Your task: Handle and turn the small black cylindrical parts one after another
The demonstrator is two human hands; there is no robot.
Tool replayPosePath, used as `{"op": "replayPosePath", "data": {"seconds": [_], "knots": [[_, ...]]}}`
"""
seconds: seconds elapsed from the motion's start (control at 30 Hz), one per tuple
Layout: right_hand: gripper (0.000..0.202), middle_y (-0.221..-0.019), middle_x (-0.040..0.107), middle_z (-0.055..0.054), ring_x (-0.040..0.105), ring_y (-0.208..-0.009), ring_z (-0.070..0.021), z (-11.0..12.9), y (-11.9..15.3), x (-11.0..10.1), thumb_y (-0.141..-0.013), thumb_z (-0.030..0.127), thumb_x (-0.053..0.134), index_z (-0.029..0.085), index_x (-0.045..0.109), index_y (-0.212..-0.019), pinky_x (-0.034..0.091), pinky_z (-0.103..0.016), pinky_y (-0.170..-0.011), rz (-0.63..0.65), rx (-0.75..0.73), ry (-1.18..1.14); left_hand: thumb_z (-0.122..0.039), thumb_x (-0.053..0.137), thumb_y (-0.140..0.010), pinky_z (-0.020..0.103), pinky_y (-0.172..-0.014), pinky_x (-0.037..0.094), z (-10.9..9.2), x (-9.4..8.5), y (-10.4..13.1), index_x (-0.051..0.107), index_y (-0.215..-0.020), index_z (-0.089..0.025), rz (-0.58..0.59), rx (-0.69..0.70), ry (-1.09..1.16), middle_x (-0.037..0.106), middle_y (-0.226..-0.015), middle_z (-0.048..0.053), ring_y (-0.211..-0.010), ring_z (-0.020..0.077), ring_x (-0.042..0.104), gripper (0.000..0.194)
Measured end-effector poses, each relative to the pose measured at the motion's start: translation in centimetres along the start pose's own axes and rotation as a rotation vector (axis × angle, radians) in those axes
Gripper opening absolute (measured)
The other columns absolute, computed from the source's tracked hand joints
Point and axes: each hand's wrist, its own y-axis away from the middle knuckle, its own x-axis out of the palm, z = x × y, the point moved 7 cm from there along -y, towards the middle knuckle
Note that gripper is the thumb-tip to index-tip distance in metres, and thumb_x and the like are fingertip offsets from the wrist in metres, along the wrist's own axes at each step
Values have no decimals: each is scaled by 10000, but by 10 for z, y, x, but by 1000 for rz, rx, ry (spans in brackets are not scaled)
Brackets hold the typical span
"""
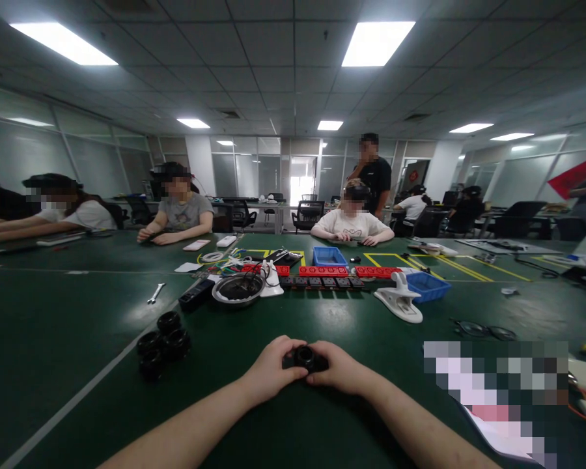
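Both hands meet at the front middle of the green table around a small black part with a round, ring-like hole (305, 355). My left hand (273, 368) grips its left side, thumb in front. On the opposite side my right hand (339, 368) is closed on the same part, the two thumbs almost touching. Fingers cover most of its outline, so its exact kind cannot be made out. To the left, several black ring-shaped pieces (163, 342) stand grouped together.
Beyond the hands lie a metal bowl with cables (238, 290), red and black strips (322, 282), a blue bin (427, 286) and a white clamp-like stand (400, 303). A wrench (156, 293) lies left; glasses (486, 329) lie right. Other people sit across the table.
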Motion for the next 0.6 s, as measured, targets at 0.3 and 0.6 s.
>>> {"op": "replayPosePath", "data": {"seconds": [0.3, 0.6], "knots": [[341, -733, 571, -13, 520, -658, -168, -9, -2, 7, -561, 332, 730, 150, 541, -778, 349, -229, -538, -132, 148, 130, -215, 659, -655, 272, -734, 400, 11, 6, 2, 571, -1011, -199, -89, -76, 9, 528, -916, 17, -829, 184, 502, 367], [508, -916, 579, -42, 521, -841, -222, 7, 0, 6, -560, 383, 729, 191, 554, -996, 366, -290, -717, -122, -9, 160, -197, 665, -650, 262, -730, 393, 9, 3, 0, 579, -982, -197, -54, -31, 21, 534, -913, 12, -837, 181, 501, 343]]}}
